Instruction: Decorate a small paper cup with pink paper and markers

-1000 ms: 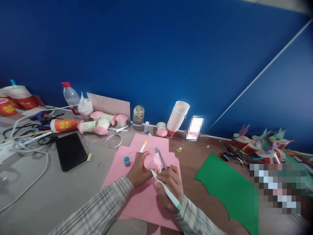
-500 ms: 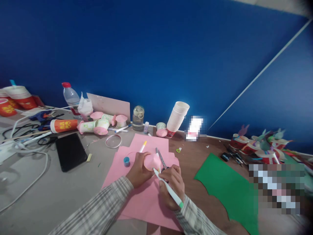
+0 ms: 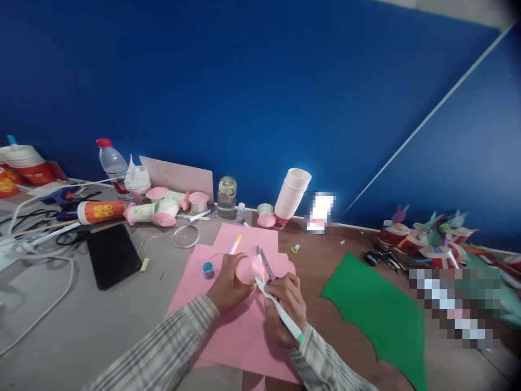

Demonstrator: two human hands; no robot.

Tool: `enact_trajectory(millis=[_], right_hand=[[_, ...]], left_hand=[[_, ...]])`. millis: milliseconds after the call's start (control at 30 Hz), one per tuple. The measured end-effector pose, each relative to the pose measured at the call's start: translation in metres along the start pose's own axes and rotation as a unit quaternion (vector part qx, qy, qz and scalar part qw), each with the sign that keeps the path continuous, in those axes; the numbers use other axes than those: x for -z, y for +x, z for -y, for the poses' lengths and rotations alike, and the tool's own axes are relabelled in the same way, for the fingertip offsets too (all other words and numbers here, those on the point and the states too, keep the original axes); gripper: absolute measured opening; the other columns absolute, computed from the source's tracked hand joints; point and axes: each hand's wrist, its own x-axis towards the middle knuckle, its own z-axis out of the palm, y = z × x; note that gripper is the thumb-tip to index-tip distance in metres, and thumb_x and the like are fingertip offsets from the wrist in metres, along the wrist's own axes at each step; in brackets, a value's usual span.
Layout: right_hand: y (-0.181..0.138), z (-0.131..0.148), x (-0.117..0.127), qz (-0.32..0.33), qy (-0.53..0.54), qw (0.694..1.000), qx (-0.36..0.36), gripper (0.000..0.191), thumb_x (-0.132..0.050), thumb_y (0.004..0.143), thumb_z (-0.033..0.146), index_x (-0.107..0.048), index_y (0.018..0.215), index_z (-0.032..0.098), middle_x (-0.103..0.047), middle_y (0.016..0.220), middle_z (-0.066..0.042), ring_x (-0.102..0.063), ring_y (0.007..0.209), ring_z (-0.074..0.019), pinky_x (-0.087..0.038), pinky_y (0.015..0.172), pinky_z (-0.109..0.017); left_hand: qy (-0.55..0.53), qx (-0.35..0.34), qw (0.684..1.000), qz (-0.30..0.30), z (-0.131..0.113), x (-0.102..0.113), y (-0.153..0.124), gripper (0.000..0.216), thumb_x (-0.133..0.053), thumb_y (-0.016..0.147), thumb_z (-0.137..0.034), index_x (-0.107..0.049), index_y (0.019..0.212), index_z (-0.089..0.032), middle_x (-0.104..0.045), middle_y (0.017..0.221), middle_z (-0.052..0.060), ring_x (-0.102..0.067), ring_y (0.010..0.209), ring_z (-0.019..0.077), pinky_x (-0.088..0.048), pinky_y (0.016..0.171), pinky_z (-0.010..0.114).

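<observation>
Head view: my right fingers (image 3: 290, 288) grip the white marker (image 3: 288, 321), slanting forward-left at the pink paper cap (image 3: 245, 270) my left fingers (image 3: 233, 264) pinch.

Wall (image 3: 203, 98): deep blue, plain.
White strip (image 3: 488, 52): diagonal, across wall's right side.
Tabletop (image 3: 142, 315): grey at left, brown at right.
Light: wall paler rightward.

Two hands (image 3: 228, 285) (image 3: 286, 309), one red-capped bottle (image 3: 113, 163)

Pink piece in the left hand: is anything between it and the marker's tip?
Nothing visible: the marker in the right hand has its tip at the pink piece's lower edge. The scissors lie beside it, not between.
</observation>
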Motion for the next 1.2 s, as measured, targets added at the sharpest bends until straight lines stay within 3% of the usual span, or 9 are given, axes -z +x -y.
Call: enact_trajectory(millis=[733, 1200], right_hand=[[-0.001, -0.003, 0.000, -0.015, -0.078, 0.996, -0.042, 0.007, -0.054, 0.071, 0.020, -0.061, 0.070, 0.022, -0.063, 0.058, 0.005, -0.058, 0.053, -0.0136, -0.038, 0.072, -0.034], [-0.002, 0.011, -0.002, 0.022, -0.056, 0.998, 0.020, 0.006, -0.055, 0.070, 0.018, -0.059, 0.072, 0.022, -0.063, 0.059, 0.005, -0.056, 0.049, -0.0122, -0.039, 0.065, -0.033]], left_hand=[[0.021, 0.002, 1.000, 0.005, 0.001, 0.002, 0.000, 0.060, -0.069, 0.054, -0.020, -0.042, 0.108, -0.026, -0.043, 0.097, 0.000, -0.049, 0.098, 0.0225, -0.040, 0.092, 0.043], [0.008, 0.004, 1.000, 0.008, 0.002, 0.001, 0.000, 0.063, -0.069, 0.052, -0.014, -0.042, 0.108, -0.027, -0.043, 0.098, 0.000, -0.048, 0.098, 0.0223, -0.039, 0.093, 0.043]])
